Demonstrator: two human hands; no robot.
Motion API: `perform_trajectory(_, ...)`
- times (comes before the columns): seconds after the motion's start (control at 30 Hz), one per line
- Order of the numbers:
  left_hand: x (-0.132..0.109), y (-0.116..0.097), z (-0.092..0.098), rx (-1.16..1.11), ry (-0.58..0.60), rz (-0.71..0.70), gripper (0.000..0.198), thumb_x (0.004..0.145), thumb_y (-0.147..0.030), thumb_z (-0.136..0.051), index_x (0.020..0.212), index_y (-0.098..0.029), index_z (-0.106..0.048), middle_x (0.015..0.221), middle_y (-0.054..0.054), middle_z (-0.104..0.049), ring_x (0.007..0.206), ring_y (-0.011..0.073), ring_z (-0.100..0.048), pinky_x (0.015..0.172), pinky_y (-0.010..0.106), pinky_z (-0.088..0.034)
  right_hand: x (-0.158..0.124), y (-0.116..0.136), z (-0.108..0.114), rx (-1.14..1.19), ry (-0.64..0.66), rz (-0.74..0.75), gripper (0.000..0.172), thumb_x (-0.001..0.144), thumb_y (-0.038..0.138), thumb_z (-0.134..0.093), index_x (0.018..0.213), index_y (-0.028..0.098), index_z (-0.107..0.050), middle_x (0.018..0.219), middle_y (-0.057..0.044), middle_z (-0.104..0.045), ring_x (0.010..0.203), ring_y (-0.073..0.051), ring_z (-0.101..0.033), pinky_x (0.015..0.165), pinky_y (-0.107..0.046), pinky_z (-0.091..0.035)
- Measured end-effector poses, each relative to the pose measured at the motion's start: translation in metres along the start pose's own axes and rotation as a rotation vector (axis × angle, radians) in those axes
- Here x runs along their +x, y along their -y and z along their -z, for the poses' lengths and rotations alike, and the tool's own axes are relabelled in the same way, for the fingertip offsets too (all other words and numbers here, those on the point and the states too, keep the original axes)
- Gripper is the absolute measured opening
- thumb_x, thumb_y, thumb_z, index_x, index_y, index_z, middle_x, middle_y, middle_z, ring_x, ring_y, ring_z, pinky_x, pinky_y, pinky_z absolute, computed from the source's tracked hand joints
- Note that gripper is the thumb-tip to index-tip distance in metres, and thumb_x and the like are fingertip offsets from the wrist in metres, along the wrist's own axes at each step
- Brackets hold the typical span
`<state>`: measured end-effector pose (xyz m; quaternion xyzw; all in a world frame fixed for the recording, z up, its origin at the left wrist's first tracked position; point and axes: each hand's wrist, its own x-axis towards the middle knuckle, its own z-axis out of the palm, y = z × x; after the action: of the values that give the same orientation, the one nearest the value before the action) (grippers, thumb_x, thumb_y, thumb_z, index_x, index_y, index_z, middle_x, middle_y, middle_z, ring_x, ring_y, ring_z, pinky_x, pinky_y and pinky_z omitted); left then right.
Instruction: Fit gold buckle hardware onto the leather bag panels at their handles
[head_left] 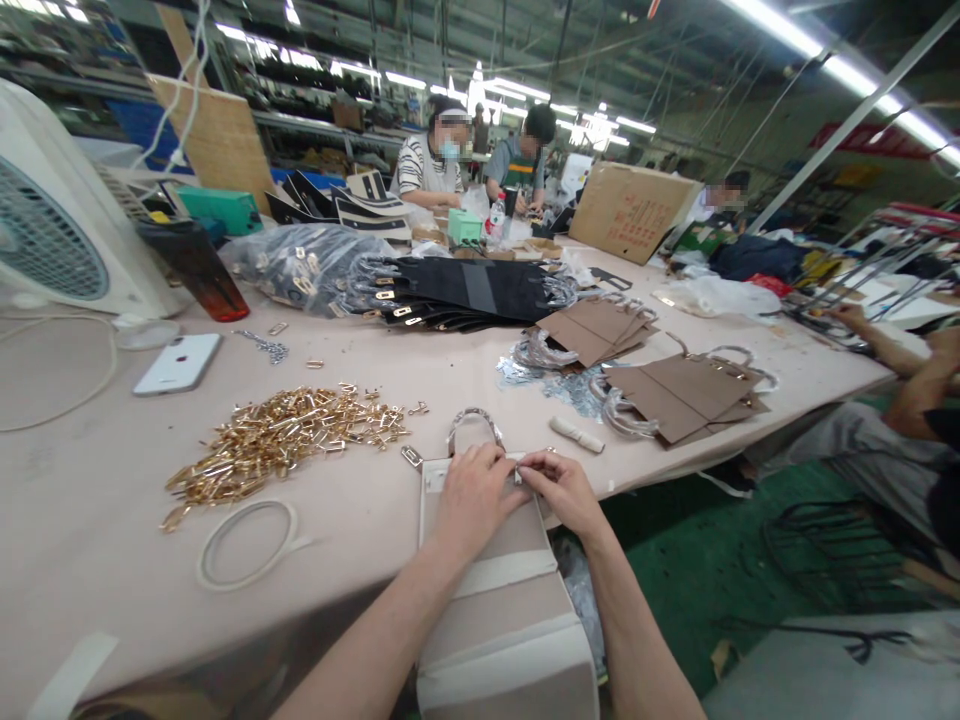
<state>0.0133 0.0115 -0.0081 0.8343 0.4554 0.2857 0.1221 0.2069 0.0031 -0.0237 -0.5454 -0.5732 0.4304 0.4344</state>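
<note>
A beige bag panel [517, 574] lies over the table's front edge and hangs down toward me, with a plastic-wrapped handle [477, 414] at its top. My left hand [472, 495] is closed on the panel's upper part, fingers bent near the top edge. At the upper right corner, my right hand [564, 490] pinches a small silvery metal piece [517, 476] against the panel. Its exact shape is partly covered by the fingertips. Just left of the panel sits a metal clasp plate [411, 457]. A large heap of gold-coloured metal fittings [285, 440] lies farther left.
A tape roll [247, 545], a phone [178, 363] and a fan [67, 200] are on the left. Stacked black panels [465, 288] lie behind; brown bag pieces [686, 395] and a small roll [576, 435] lie right. Co-workers sit across and to the right.
</note>
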Motion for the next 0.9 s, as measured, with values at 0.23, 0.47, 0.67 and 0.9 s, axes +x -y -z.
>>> perform_trajectory(0.23, -0.001, 0.000, -0.002, -0.030, -0.037, 0.025, 0.032, 0.092, -0.052, -0.072, 0.112, -0.026, -0.071, 0.112, 0.006, -0.063, 0.108, 0.0274, -0.060, 0.091, 0.043, -0.048, -0.003, -0.003, -0.008, -0.099, -0.080, 0.059, 0.022, 0.090, 0.042, -0.070, 0.098, 0.022, -0.076, 0.095, -0.005, -0.077, 0.084, -0.021, -0.071, 0.081, -0.033, -0.056)
perform_trajectory(0.47, 0.000, 0.000, -0.004, -0.046, -0.037, 0.045, 0.029, 0.092, -0.047, -0.073, 0.109, -0.024, -0.069, 0.120, 0.007, -0.064, 0.112, 0.0280, -0.062, 0.093, 0.045, -0.048, -0.007, 0.005, -0.016, -0.138, -0.121, 0.056, 0.021, 0.094, 0.041, -0.065, 0.098, 0.022, -0.073, 0.094, -0.005, -0.077, 0.085, -0.021, -0.071, 0.081, -0.032, -0.055)
perform_trajectory(0.67, 0.001, -0.001, -0.006, -0.024, -0.044, 0.069, 0.030, 0.090, -0.043, -0.076, 0.110, -0.021, -0.065, 0.127, 0.008, -0.064, 0.115, 0.0294, -0.062, 0.095, 0.046, -0.048, -0.007, 0.008, -0.020, -0.188, -0.141, 0.054, 0.018, 0.095, 0.037, -0.064, 0.101, 0.022, -0.073, 0.096, -0.005, -0.076, 0.087, -0.022, -0.071, 0.083, -0.033, -0.054)
perform_trajectory(0.9, -0.001, -0.001, -0.007, -0.041, -0.065, 0.062, 0.033, 0.090, -0.041, -0.076, 0.114, -0.022, -0.064, 0.128, 0.008, -0.064, 0.116, 0.0292, -0.062, 0.096, 0.045, -0.048, -0.005, 0.005, -0.018, -0.289, -0.171, 0.107, 0.017, 0.094, 0.038, -0.066, 0.094, 0.022, -0.073, 0.096, -0.006, -0.068, 0.084, -0.021, -0.067, 0.078, -0.034, -0.055)
